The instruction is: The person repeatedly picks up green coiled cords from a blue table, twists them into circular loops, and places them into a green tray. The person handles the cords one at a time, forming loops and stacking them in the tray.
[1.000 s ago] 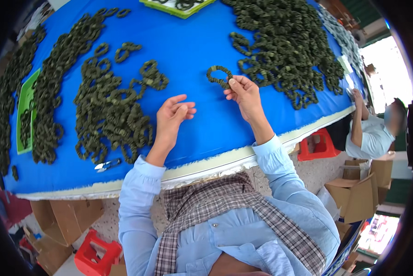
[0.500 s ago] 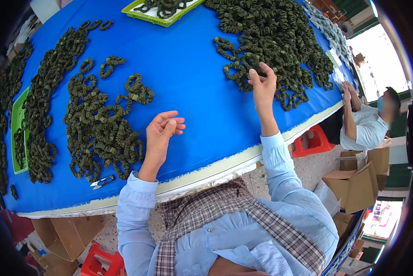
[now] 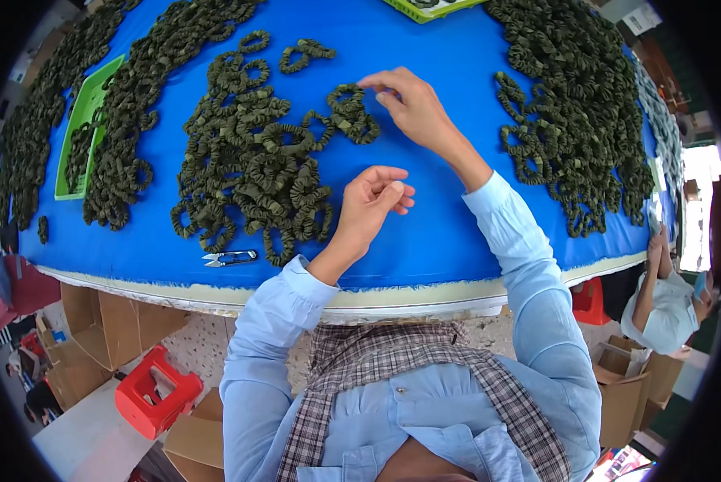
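Green tray [image 3: 93, 90], then thread snips [image 3: 232, 258] below the centre heap of dark green scrunchies [image 3: 260, 169] on the blue worktop [image 3: 449, 233]. Clump of scrunchies [image 3: 354, 116] at that heap's right edge. Left hand [image 3: 374, 201]: fingers loosely curled, nothing held, same pose as before. Right hand [image 3: 415, 106]: fingers parted, released, tips at the clump, contact unclear; half a second ago it was at the right heap of scrunchies [image 3: 577, 104].

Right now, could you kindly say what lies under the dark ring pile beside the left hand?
Blue table covering shows around the ring pile; anything directly beneath is hidden by rings.
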A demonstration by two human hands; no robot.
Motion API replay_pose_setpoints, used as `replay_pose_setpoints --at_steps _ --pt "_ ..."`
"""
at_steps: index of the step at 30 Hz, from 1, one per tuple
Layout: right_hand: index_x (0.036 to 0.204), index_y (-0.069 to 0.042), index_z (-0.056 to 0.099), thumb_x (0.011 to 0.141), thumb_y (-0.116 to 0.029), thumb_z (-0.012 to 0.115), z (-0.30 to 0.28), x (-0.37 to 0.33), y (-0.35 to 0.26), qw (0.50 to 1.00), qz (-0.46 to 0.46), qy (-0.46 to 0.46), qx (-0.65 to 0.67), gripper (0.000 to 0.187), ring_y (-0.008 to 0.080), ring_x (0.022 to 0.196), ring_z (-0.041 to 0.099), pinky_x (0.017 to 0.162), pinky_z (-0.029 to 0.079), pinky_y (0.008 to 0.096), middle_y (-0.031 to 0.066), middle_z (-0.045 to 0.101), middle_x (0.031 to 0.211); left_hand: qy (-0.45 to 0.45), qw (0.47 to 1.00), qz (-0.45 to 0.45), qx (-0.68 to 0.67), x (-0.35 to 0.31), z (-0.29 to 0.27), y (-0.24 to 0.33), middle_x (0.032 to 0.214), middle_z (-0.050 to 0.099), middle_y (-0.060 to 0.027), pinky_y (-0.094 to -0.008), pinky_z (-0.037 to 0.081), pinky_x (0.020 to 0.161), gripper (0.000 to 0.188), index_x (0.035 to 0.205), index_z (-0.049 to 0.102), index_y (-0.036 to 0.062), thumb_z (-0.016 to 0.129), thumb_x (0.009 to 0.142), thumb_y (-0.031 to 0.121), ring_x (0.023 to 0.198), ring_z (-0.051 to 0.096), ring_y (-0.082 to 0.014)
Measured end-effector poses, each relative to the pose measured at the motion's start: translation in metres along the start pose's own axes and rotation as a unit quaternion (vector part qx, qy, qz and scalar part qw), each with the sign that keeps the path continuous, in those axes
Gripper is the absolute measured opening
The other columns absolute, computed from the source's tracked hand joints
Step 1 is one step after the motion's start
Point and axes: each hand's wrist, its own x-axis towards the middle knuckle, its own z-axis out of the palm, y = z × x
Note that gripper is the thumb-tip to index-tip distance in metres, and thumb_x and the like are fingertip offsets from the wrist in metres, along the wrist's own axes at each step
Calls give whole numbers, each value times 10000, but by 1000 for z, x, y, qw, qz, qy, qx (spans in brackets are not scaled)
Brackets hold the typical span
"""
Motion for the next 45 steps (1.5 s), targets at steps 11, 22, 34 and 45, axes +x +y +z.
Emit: replay_pose_setpoints --at_steps 11,22,34,45 --pt "1015 -85 681 801 96 586 -19 -37 -26 993 -115 36 -6 296 266 882 605 730 517 327 123 549 1050 80 987 76 -113 -1 -3 6 980 644 -144 -302 521 698 322 1180 516 -21 508 989 238 805 637 -167" --pt "1072 -79 666 796 92 627 -26 -134 -35 995 -61 72 25 328 214 901 610 740 513 294 122 578 1066 47 988 79 -128 0 0 6 1016 657 -156 -285 521 744 295 1175 540 -29 587 946 151 848 647 -175" --pt "1215 1 522 890 -120 669 -19 -141 -26 879 240 53 408 377 89 845 584 733 478 224 46 617 953 25 994 53 -88 -2 3 4 1059 641 -160 -352 532 824 302 1195 523 -23 573 950 147 912 648 -208" --pt "1233 12 514 891 -146 664 -21 -141 -17 839 278 59 464 406 98 846 591 701 472 233 56 640 941 10 988 29 -154 2 2 1 1060 642 -186 -396 549 840 278 1192 520 -32 543 956 112 952 663 -265"
